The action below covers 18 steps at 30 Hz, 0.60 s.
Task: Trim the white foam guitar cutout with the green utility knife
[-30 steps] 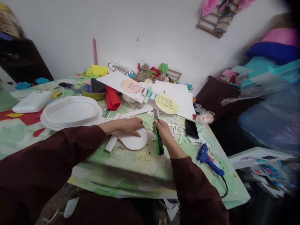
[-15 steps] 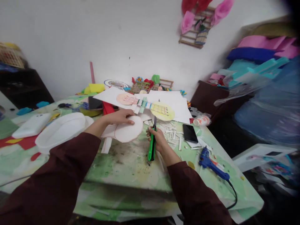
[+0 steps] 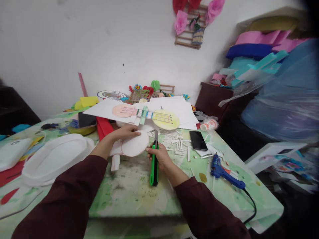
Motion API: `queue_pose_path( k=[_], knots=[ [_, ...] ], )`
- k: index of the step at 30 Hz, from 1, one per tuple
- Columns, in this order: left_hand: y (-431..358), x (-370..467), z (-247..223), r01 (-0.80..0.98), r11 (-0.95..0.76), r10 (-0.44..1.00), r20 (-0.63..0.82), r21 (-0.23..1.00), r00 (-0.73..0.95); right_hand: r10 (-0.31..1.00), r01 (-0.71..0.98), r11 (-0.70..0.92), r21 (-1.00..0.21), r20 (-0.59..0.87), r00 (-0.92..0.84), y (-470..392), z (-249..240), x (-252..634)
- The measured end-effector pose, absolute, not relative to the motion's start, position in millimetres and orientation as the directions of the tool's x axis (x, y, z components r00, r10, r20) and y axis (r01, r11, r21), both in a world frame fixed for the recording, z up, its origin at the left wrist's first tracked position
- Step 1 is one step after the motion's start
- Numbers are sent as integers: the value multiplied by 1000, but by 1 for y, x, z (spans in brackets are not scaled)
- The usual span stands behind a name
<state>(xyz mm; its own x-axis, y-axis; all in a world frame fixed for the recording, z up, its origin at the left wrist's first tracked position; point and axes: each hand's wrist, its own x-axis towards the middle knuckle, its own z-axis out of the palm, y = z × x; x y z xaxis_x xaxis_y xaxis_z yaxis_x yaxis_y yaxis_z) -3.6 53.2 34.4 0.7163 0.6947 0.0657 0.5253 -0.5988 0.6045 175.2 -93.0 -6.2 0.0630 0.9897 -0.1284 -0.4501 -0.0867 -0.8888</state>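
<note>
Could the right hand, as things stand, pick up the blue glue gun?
Probably not directly: the right hand holds the green knife. Otherwise, the glue gun looks near, on that hand's side of the table, with nothing lying over it.

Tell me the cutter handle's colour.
The cutter handle is green and black, seen best in the head view.
</note>
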Motion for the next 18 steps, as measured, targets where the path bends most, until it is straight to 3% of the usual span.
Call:
queue_pose_path(
  k=[18],
  knots=[
    [58,0,29,527,-653,655,57,544,753,985,-408,-132,-903,-166,50,-95,-8,177]
  ],
)
